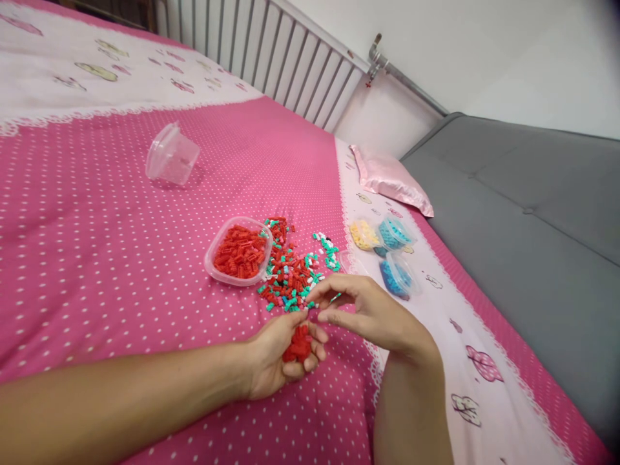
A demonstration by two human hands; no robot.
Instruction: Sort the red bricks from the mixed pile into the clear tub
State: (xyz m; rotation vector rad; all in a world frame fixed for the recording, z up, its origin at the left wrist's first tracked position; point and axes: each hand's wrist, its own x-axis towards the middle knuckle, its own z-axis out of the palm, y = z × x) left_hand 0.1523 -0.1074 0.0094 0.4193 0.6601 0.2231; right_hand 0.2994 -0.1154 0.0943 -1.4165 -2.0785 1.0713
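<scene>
My left hand (281, 358) lies palm up on the pink dotted bedspread (106, 258), its fingers curled round a clump of small red pieces (299, 343). My right hand (365, 310) hovers just above and to the right of it, thumb and forefinger pinched together near the left fingertips; what they pinch is too small to name. Just beyond both hands lies a loose pile of red, teal and white pieces (290, 274). Left of the pile stands an open clear tub of red pieces (238, 252).
An empty clear tub (172, 155) lies on its side further back on the left. Small tubs of yellow pieces (364, 234) and blue pieces (396, 255) stand at the right near a pink pillow (392, 177). A grey sofa (533, 245) borders the bed's right side.
</scene>
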